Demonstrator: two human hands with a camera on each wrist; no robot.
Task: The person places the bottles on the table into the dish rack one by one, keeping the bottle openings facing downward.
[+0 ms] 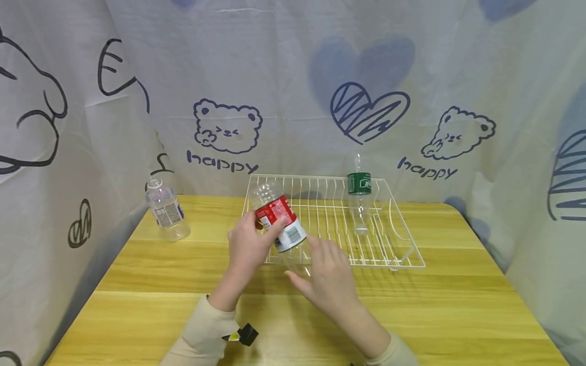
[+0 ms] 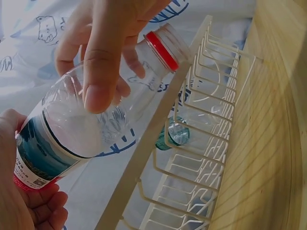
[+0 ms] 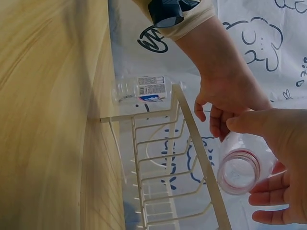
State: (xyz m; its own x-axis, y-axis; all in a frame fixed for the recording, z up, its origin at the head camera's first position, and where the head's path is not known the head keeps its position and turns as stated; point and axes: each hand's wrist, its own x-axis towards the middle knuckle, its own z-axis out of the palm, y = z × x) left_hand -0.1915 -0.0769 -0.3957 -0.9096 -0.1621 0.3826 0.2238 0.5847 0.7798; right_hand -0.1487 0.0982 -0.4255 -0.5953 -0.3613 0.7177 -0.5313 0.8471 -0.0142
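Observation:
My left hand [image 1: 249, 241] grips a clear plastic bottle [image 1: 293, 235] around its red and white label. The bottle is tilted, its base up and away and its uncapped neck down toward me. A red ring circles the neck in the left wrist view. My right hand [image 1: 331, 277] is at the bottle's shoulder and neck, fingers extended on one side, thumb on the other. In the right wrist view, the thumb of the right hand [image 3: 288, 148] overlaps the bottle beside the open mouth [image 3: 240, 172].
Behind the hands stands a white wire rack [image 1: 366, 265]. A bottle with a green label [image 1: 359, 184] leans inside it, toward the right. Left of the rack, another clear bottle [image 1: 168, 213] stands on the wooden table [image 1: 458, 305]. Patterned cloth [image 1: 293, 61] encloses the table.

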